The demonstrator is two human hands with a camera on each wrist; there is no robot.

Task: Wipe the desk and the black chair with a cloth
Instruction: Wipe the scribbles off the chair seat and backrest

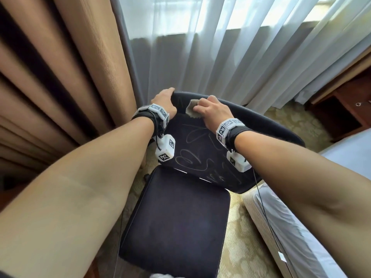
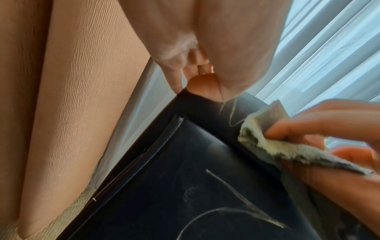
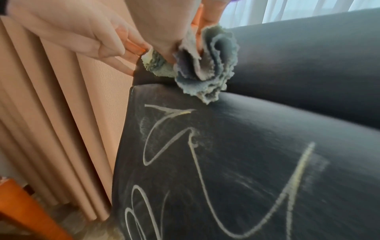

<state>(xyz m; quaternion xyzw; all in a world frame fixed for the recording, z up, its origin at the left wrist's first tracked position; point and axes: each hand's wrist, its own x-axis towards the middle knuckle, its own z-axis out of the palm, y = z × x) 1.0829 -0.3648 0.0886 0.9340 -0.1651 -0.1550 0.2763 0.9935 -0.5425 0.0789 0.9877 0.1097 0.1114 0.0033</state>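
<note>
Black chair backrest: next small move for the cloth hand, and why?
Probably drag the crumpled grey-green cloth downward over the black leather chair backrest. The right hand presses it near the top edge, and the pale chalk-like scribbles below remain unwiped. The left hand grips the top corner, steadying the chair.

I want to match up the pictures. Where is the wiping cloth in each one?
Head view: the cloth sits just above the middle, under the right hand on the chair back's top.
Left wrist view: the cloth is at the right edge, pinched by fingers.
Right wrist view: the cloth is at top centre, bunched under the hand.
Shared landmark: the pale scribbles on the black chair back, below the cloth.
</note>
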